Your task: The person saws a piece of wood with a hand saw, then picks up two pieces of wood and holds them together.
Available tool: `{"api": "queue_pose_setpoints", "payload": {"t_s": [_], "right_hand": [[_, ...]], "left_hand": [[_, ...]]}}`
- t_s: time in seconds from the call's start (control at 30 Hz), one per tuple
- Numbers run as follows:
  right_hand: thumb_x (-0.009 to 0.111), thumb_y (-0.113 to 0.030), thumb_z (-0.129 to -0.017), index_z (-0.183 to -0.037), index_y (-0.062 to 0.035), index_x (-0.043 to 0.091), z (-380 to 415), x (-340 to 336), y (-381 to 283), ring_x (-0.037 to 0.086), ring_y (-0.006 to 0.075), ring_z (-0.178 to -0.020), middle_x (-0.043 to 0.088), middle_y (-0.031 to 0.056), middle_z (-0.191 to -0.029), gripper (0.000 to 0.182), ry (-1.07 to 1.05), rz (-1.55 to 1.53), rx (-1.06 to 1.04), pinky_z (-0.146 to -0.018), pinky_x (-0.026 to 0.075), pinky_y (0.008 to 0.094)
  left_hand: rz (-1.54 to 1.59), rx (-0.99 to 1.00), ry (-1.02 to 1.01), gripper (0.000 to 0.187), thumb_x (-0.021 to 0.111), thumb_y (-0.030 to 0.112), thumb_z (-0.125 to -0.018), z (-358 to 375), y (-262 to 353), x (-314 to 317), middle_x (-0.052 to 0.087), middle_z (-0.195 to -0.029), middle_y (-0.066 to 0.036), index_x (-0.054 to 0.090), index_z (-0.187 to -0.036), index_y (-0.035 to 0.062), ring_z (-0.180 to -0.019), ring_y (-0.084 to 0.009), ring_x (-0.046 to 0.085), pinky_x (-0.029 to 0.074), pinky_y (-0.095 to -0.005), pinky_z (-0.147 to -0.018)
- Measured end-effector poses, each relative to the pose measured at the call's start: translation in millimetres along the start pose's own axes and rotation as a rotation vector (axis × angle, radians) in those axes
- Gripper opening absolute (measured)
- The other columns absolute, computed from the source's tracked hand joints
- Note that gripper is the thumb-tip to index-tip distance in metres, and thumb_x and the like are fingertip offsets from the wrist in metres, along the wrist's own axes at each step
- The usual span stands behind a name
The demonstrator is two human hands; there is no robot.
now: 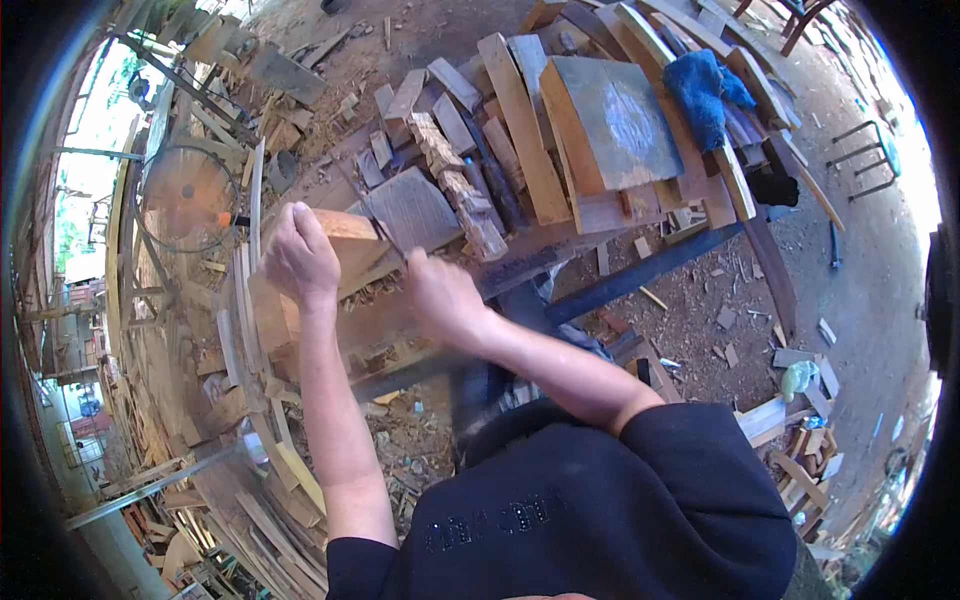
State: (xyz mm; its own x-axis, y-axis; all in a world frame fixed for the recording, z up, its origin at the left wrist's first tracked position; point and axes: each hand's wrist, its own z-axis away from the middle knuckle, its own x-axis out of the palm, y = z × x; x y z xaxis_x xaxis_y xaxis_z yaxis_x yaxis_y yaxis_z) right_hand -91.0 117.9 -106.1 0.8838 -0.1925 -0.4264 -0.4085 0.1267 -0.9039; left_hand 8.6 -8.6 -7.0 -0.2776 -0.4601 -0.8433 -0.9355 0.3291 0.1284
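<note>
My left hand (300,252) is closed over the near left end of an orange-brown wooden block (347,225), pressing it down on the bench. My right hand (443,300), slightly blurred, is closed around the near end of a thin, dark, blade-like tool (383,229). The tool slants across the right end of the block; its exact kind is unclear. Just beyond lies a flat grey board (412,205). Wood shavings (375,290) are scattered on the bench below the block.
A rough, splintered wood strip (445,165) and many offcuts lie to the right. Further right, a large grey-topped wooden block (620,120) stands near a blue cloth (697,98). A round fan (188,195) is at the left, and a stool (870,158) stands far right.
</note>
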Motion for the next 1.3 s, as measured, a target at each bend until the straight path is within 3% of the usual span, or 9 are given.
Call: {"api": "queue_pose_setpoints", "payload": {"t_s": [0.17, 0.2, 0.4, 0.6, 0.67, 0.97, 1.1, 1.13, 1.3], "right_hand": [[0.049, -0.007, -0.09, -0.092, 0.0012, 0.05, 15.8, -4.8, -4.4, 0.068, 0.0429, -0.076, 0.066, 0.0259, -0.081, 0.009, -0.02, 0.028, -0.033, -0.068, 0.054, 0.0529], [0.048, -0.014, -0.095, -0.093, 0.0026, 0.05, 26.4, -13.5, -11.3, 0.066, 0.0459, -0.08, 0.064, 0.0275, -0.077, 0.017, -0.077, 0.011, 0.04, -0.07, 0.052, 0.0548], [0.051, -0.012, -0.092, -0.094, 0.0049, 0.052, -15.5, 10.9, 15.6, 0.065, 0.0476, -0.08, 0.065, 0.0285, -0.078, 0.017, 0.02, 0.027, 0.024, -0.069, 0.051, 0.0555], [0.045, -0.016, -0.097, -0.094, 0.0031, 0.048, 14.7, -41.7, -45.6, 0.067, 0.0443, -0.076, 0.065, 0.0261, -0.078, 0.02, 0.037, 0.039, -0.074, -0.067, 0.053, 0.0543], [0.05, -0.019, -0.096, -0.093, 0.0056, 0.049, 20.8, -48.7, -60.7, 0.062, 0.0495, -0.077, 0.063, 0.0289, -0.083, 0.025, -0.003, -0.067, -0.097, -0.069, 0.049, 0.0562], [0.046, -0.015, -0.097, -0.097, 0.0019, 0.049, 15.1, -30.6, -54.5, 0.065, 0.0459, -0.071, 0.064, 0.0271, -0.08, 0.017, 0.034, -0.091, -0.155, -0.063, 0.052, 0.055], [0.046, -0.011, -0.094, -0.095, 0.0037, 0.048, -2.7, -18.6, -39.5, 0.066, 0.0443, -0.073, 0.064, 0.0269, -0.081, 0.015, 0.094, -0.002, -0.153, -0.064, 0.053, 0.0536], [0.046, -0.019, -0.099, -0.097, 0.0035, 0.048, -18.6, -21.5, -45.5, 0.063, 0.0455, -0.08, 0.063, 0.0274, -0.083, 0.023, 0.042, -0.033, -0.066, -0.069, 0.049, 0.0562], [0.048, -0.015, -0.096, -0.097, 0.0038, 0.048, 16.5, -24.7, -40.9, 0.063, 0.0464, -0.082, 0.062, 0.0276, -0.081, 0.019, -0.016, -0.053, -0.05, -0.07, 0.049, 0.0568]], "left_hand": [[0.001, 0.017, 0.028, 0.042, 0.034, 0.035, -0.099, -0.9, 3.5, -3.8, 0.064, -0.073, -0.017, 0.057, -0.077, 0.0079, -0.074, -0.0413, 0.062, 0.039, -0.0528, -0.067], [0.008, 0.018, 0.01, 0.042, 0.034, 0.035, -0.099, -1.6, 2.3, -3.2, 0.064, -0.073, -0.017, 0.057, -0.078, 0.0083, -0.074, -0.0413, 0.062, 0.039, -0.0524, -0.067], [-0.03, 0.012, -0.023, 0.04, 0.033, 0.035, -0.1, 2.8, 2.5, -6.1, 0.064, -0.073, -0.017, 0.057, -0.081, 0.0095, -0.073, -0.0405, 0.062, 0.04, -0.0512, -0.067], [-0.023, 0.031, 0.012, 0.038, 0.035, 0.034, -0.099, 3.0, -2.2, 1.4, 0.064, -0.072, -0.015, 0.057, -0.08, 0.0095, -0.072, -0.0395, 0.062, 0.039, -0.0517, -0.065], [-0.036, 0.029, 0.021, 0.038, 0.036, 0.033, -0.099, 1.7, 2.9, -4.1, 0.064, -0.073, -0.015, 0.055, -0.077, 0.009, -0.073, -0.0388, 0.062, 0.04, -0.0506, -0.065], [0.009, 0.081, 0.076, 0.037, 0.037, 0.031, -0.099, 1.3, 2.3, -2.3, 0.064, -0.074, -0.015, 0.055, -0.076, 0.0083, -0.073, -0.038, 0.062, 0.04, -0.0505, -0.063], [-0.035, 0.047, 0.006, 0.038, 0.037, 0.032, -0.099, 0.8, 4.8, -3.6, 0.064, -0.075, -0.015, 0.056, -0.076, 0.0081, -0.074, -0.0381, 0.062, 0.041, -0.0505, -0.063], [-0.032, 0.037, 0.003, 0.038, 0.037, 0.032, -0.099, 1.3, 4.2, -3.5, 0.064, -0.075, -0.015, 0.056, -0.076, 0.0082, -0.073, -0.0382, 0.062, 0.041, -0.0508, -0.063], [-0.029, 0.069, 0.056, 0.039, 0.037, 0.033, -0.099, -3.6, 0.1, 0.4, 0.063, -0.073, -0.016, 0.056, -0.076, 0.0081, -0.071, -0.0387, 0.061, 0.04, -0.0516, -0.062]]}}
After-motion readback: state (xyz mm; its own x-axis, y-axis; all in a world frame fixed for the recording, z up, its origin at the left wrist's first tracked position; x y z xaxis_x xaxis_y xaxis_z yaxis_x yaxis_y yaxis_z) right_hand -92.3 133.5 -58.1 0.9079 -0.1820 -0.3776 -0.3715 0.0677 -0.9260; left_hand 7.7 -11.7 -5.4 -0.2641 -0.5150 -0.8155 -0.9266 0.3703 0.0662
